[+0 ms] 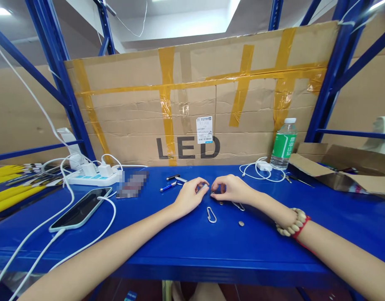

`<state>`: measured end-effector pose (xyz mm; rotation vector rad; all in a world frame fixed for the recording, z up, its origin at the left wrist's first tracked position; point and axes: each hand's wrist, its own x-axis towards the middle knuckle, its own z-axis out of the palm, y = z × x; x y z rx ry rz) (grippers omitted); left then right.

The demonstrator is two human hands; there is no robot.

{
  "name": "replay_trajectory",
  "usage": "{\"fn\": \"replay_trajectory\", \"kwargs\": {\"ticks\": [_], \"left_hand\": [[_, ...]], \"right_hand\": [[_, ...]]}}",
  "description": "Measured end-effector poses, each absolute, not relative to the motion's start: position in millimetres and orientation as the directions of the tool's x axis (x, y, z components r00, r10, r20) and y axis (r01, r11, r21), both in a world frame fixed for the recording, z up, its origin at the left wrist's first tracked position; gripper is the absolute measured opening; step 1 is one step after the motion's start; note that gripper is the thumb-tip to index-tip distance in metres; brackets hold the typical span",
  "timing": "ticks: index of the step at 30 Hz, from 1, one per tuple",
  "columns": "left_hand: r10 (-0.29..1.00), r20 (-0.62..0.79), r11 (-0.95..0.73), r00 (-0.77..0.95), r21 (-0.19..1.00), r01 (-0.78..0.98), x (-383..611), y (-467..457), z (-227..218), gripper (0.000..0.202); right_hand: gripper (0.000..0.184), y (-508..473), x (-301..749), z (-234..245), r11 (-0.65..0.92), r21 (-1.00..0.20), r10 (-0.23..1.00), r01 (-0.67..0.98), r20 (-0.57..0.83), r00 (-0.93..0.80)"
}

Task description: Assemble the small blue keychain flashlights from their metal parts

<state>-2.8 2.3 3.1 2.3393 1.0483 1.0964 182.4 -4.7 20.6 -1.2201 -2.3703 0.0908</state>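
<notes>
My left hand (191, 194) and my right hand (230, 189) meet at the middle of the blue table (192, 246), fingertips almost touching. Each hand is pinched on a small part that I cannot make out. A silver carabiner clip (211, 214) lies just in front of them. A second clip (239, 205) pokes out from under my right hand. A small round button cell (241, 223) rests near my right wrist, which wears a bead bracelet. A blue pen-like tube (168, 186) and a black one (173, 177) lie left of my left hand.
A phone (81, 208) on a white cable lies at the left, behind it a power strip (93, 175) with chargers. A water bottle (283, 144) and a coiled white cable (263, 169) stand at the back right. An open cardboard box (340, 169) sits far right. A taped cardboard sheet (198, 100) closes the back.
</notes>
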Motion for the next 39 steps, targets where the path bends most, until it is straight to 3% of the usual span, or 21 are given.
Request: {"fn": "replay_trajectory", "kwargs": {"ticks": [12, 23, 34, 39], "left_hand": [[0.701, 0.501, -0.713, 0.507, 0.477, 0.514, -4.6, 3.5, 3.6, 0.012], [0.748, 0.465, -0.664, 0.474, 0.534, 0.523, -5.8, 3.6, 5.8, 0.016], [0.767, 0.495, -0.638, 0.408, 0.656, 0.403, -3.0, 1.4, 4.6, 0.018], [0.755, 0.500, -0.651, 0.423, 0.643, 0.403, -2.8, 0.5, 2.8, 0.015]], "right_hand": [[0.012, -4.3, 182.5, 23.1, 0.638, -0.166, 0.751, 0.752, 0.347, -0.561], [0.012, 0.1, 186.3, 21.6, 0.601, -0.133, 0.766, 0.788, 0.380, -0.519], [0.012, 1.5, 184.6, 20.7, 0.556, -0.118, 0.767, 0.823, 0.454, -0.454], [0.011, -0.2, 184.1, 22.1, 0.519, -0.136, 0.777, 0.844, 0.485, -0.400]]}}
